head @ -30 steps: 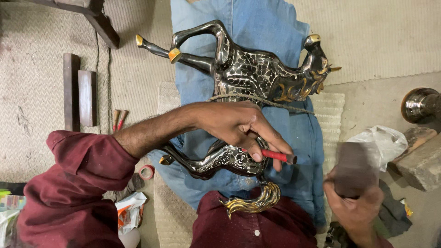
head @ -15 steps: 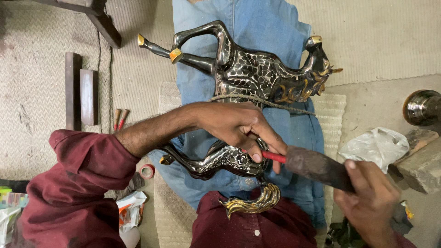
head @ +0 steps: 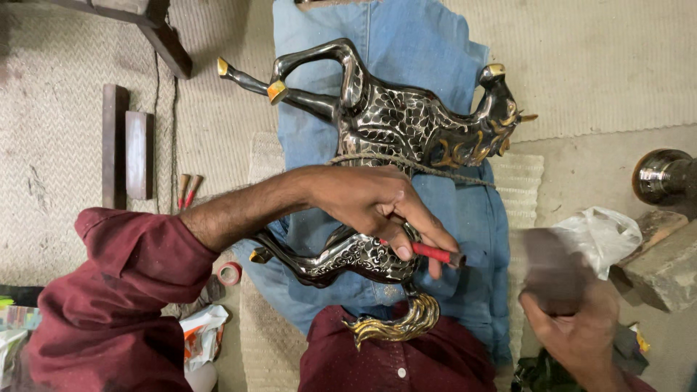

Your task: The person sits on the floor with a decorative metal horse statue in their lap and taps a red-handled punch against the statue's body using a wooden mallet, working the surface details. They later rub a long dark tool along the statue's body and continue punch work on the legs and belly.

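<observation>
Metal horse figure (head: 392,123), dark with gold hooves, lies on a blue cloth (head: 465,218) across the lap. Left hand (head: 377,207) grips a red-handled chisel (head: 435,253) against its hind part; right hand (head: 573,327) closes around a blurred dark hammer (head: 548,265), held apart from the chisel

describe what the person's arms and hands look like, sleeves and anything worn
Both hands are bare: no gloves, and no rings or watch can be seen. The left hand comes out of a dark red sleeve of soft cloth, pushed up past the elbow so the forearm is uncovered. The right hand is blurred and cut off at the frame's lower edge, so its sleeve cannot be told.
</observation>
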